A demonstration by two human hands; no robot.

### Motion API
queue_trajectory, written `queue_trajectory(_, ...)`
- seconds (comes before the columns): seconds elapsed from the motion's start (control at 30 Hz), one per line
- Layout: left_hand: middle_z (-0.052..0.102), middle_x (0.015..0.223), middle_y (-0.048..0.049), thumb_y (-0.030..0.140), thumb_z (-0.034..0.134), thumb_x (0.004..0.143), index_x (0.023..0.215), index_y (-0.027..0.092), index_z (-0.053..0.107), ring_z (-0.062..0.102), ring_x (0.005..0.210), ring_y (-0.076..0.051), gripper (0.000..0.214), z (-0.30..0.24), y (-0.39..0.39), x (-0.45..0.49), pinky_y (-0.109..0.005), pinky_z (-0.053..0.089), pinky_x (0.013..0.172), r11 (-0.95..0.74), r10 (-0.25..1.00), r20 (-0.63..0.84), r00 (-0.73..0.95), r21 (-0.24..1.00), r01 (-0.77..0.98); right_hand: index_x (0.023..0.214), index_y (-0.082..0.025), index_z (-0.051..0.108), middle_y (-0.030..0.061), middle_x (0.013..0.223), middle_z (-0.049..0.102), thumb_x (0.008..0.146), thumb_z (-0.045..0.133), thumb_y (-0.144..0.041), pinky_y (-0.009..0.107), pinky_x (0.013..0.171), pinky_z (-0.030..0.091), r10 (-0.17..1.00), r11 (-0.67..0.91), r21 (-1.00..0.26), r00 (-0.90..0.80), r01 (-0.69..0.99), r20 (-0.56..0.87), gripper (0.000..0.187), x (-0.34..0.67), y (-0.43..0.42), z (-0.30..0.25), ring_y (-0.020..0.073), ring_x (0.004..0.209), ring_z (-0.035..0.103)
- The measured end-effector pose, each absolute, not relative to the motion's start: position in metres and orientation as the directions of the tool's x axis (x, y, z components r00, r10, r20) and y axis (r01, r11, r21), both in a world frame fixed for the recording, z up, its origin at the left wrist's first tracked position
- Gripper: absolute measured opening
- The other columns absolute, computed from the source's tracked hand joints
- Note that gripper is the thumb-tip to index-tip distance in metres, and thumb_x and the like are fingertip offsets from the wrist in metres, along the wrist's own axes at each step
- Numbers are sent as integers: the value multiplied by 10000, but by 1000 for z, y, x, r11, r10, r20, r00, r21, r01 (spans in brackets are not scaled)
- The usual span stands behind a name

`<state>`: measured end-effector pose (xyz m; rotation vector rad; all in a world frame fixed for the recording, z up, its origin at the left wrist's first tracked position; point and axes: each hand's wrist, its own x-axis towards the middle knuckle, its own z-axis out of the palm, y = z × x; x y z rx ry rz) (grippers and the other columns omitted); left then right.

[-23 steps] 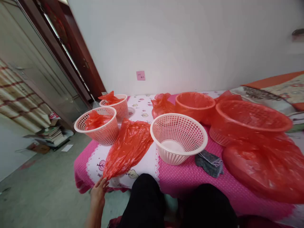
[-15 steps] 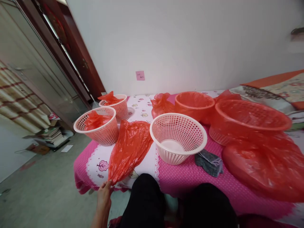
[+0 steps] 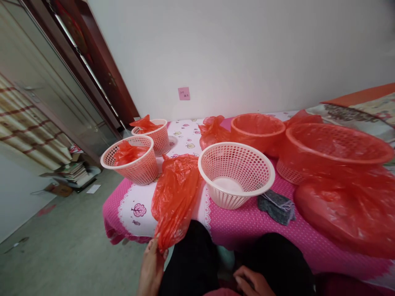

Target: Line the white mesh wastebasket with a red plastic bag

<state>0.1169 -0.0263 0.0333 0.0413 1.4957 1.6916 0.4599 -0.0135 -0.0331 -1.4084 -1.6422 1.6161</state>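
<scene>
My left hand (image 3: pixel 152 267) grips the near end of a red plastic bag (image 3: pixel 175 193) that lies stretched over the front edge of the pink-covered bed (image 3: pixel 247 226). Just right of the bag stands an empty pale pink mesh basket (image 3: pixel 236 173). My right hand (image 3: pixel 254 281) rests low between my black-trousered knees, fingers loosely curled, holding nothing I can see. A grey cloth (image 3: pixel 277 205) lies beside the empty basket.
Two small mesh baskets (image 3: pixel 131 158) (image 3: pixel 152 133) with red bags inside stand at the left. Bag-lined baskets (image 3: pixel 257 129) (image 3: pixel 333 150) and a flat red-wrapped shape (image 3: pixel 348 213) fill the right. A crumpled red bag (image 3: pixel 212 131) lies behind. Books (image 3: pixel 72 172) lie on the floor.
My left hand has pulled the bag's near end toward me and to the right, off the bed's edge. My right hand has come into view at the bottom.
</scene>
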Motion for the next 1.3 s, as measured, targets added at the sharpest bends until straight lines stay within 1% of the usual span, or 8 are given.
queue_trajectory(0.17, 779, 1231, -69, 559, 874, 720, 1116, 276, 727, 763, 1012, -262, 508, 30, -53, 150, -355, 599, 825, 283, 702, -622, -348, 691, -665, 878, -353, 774, 21, 755, 748, 723, 645, -653, 509, 763, 562, 782, -264, -928, -505, 263, -365, 362, 412, 3, -14, 358, 764, 735)
queue_trajectory(0.3, 800, 1046, -81, 614, 940, 614, 1097, 254, 750, 758, 904, -246, 633, 17, -64, 175, -321, 566, 746, 449, 783, -596, -179, 740, -501, 1201, -239, 746, 90, 1049, 802, 791, 683, -616, 470, 955, 559, 794, -262, -963, -554, 61, -251, 561, 377, 13, -1, 335, 1019, 748)
queue_trajectory(0.5, 796, 920, -116, 863, 757, 649, 937, 183, 802, 731, 791, -230, 740, 11, -62, 186, -313, 504, 722, 544, 815, -524, 248, 839, -15, 980, -152, 748, 81, 931, 794, 751, 642, -355, 379, 834, 578, 888, -199, -980, -417, 25, -192, 324, 363, 14, 2, 286, 885, 717)
queue_trajectory(0.7, 670, 619, -57, 734, 759, 724, 620, 230, 631, 603, 604, -217, 531, 39, -43, 149, -317, 462, 600, 306, 912, -237, -335, 936, 174, 1014, -171, 816, 65, 974, 822, 650, 518, -301, 433, 940, 550, 879, -187, -965, -408, 184, -248, 488, 416, 12, -15, 333, 982, 732)
queue_trajectory(0.8, 733, 824, -70, 513, 813, 734, 799, 243, 743, 673, 813, -279, 287, 52, -26, 126, -368, 541, 793, 147, 819, 84, -567, 925, 349, 1127, -187, 832, 78, 1112, 823, 614, 504, -312, 471, 1051, 510, 886, -222, -936, -344, 274, -311, 622, 446, 8, -20, 369, 1122, 719)
queue_trajectory(0.93, 724, 1241, -136, 360, 810, 730, 1053, 239, 762, 609, 1282, -383, 349, 56, 7, 104, -516, 418, 1173, 43, 801, 346, -488, 780, 624, 1185, -211, 828, 64, 1209, 806, 620, 463, -283, 462, 1139, 456, 857, -147, -938, -434, 315, -280, 676, 473, 5, -21, 348, 1208, 704)
queue_trajectory(1.1, 704, 1313, -187, 208, 772, 780, 1230, 166, 682, 567, 1372, -390, 460, 36, 39, 93, -579, 308, 1230, 255, 929, 167, -331, 362, 897, 1198, -170, 804, 97, 1238, 793, 664, 454, -265, 444, 1131, 465, 845, -42, -910, -471, 413, -253, 646, 491, 9, -17, 323, 1202, 708)
queue_trajectory(1.3, 760, 837, -92, 211, 476, 974, 851, 200, 644, 741, 847, -253, 209, 18, 35, 79, -336, 505, 791, 372, 911, -1, -412, 433, 821, 1243, -175, 775, 103, 1278, 779, 684, 456, -296, 434, 1159, 455, 885, -31, -859, -386, 511, -261, 654, 517, 15, -22, 313, 1250, 689)
